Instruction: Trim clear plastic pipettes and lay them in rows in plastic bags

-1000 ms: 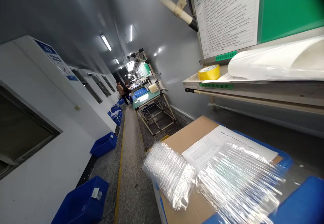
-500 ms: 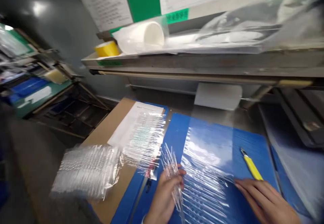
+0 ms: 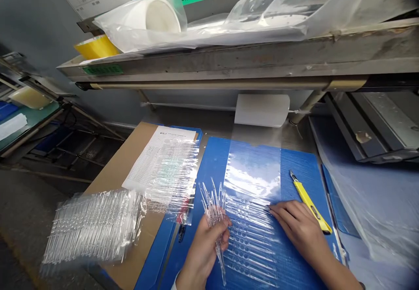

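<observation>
Since the left hand [image 3: 203, 255] pinches a loose bundle of plastic pipettes [image 3: 212, 207] over a blue corrugated board [image 3: 212, 159], any slack in that grip could spill them, while the spread right hand [image 3: 299, 229] lies just beside a yellow utility knife [image 3: 309, 207].

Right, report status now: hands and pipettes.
Left hand shut on loose pipettes. Right hand open, on sleeved pipettes. Yellow knife beside it, not held. Nothing in the way.

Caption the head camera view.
Left hand holds clear plastic pipettes; right hand rests on a plastic sleeve on a blue board.
</observation>
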`<action>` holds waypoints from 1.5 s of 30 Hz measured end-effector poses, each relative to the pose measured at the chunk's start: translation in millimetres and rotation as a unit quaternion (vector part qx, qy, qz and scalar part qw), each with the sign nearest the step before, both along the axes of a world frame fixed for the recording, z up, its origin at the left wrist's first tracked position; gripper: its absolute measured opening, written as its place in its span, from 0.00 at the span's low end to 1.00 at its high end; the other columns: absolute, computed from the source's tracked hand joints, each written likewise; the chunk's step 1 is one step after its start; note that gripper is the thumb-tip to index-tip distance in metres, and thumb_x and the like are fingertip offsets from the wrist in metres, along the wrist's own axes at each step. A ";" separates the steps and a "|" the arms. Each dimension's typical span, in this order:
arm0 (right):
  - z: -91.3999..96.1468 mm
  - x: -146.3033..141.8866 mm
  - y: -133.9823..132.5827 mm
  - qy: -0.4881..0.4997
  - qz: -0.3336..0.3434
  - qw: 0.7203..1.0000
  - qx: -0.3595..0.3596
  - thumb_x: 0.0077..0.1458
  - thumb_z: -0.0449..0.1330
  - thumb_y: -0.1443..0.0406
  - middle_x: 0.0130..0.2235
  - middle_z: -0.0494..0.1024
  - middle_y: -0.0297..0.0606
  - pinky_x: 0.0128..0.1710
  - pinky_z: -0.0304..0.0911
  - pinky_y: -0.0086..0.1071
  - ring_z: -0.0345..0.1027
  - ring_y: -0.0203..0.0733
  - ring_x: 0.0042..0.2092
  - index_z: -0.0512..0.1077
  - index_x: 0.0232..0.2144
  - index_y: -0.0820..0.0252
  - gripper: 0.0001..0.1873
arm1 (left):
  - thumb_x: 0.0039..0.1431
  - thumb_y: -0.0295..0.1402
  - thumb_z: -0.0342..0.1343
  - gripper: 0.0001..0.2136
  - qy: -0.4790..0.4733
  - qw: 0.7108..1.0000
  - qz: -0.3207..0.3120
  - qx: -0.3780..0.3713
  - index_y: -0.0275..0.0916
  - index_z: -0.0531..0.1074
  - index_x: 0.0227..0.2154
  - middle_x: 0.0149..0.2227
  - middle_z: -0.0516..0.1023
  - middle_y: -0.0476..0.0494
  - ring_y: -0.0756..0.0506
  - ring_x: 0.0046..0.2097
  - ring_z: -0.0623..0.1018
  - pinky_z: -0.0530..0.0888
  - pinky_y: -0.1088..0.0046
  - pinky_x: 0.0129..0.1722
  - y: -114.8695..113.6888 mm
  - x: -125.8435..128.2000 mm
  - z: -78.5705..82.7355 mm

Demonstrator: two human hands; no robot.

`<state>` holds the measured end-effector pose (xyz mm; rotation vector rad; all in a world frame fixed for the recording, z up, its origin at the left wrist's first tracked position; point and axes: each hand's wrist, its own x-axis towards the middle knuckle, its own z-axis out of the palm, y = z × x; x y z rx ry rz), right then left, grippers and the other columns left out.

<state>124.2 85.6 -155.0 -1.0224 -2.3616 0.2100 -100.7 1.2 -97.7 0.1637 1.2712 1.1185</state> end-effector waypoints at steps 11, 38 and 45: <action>39.4 -30.9 -13.0 0.131 0.009 0.953 -0.274 0.59 0.51 0.60 0.33 0.77 0.36 0.33 0.67 0.29 0.72 0.38 0.33 0.70 0.40 0.56 0.11 | 0.51 0.37 0.57 0.12 0.053 0.986 -0.153 0.028 0.33 0.66 0.33 0.25 0.74 0.46 0.52 0.24 0.69 0.62 0.78 0.20 1.9 22.1 1.7; 4.4 -6.5 -8.0 0.095 -0.069 0.992 -0.043 0.58 0.54 0.65 0.30 0.74 0.38 0.34 0.61 0.37 0.66 0.40 0.34 0.74 0.36 0.58 0.08 | 0.50 0.42 0.57 0.14 0.201 0.977 0.016 0.069 0.35 0.69 0.33 0.23 0.71 0.49 0.51 0.22 0.68 0.64 0.78 0.18 17.5 -2.3 -11.6; -10.0 -5.2 -3.4 0.079 -0.091 0.991 -0.053 0.59 0.52 0.63 0.30 0.75 0.38 0.36 0.60 0.37 0.66 0.41 0.34 0.74 0.34 0.58 0.11 | 0.51 0.41 0.56 0.13 0.186 0.980 -0.028 0.067 0.37 0.65 0.32 0.26 0.73 0.48 0.52 0.21 0.67 0.64 0.77 0.17 14.8 -1.5 -6.2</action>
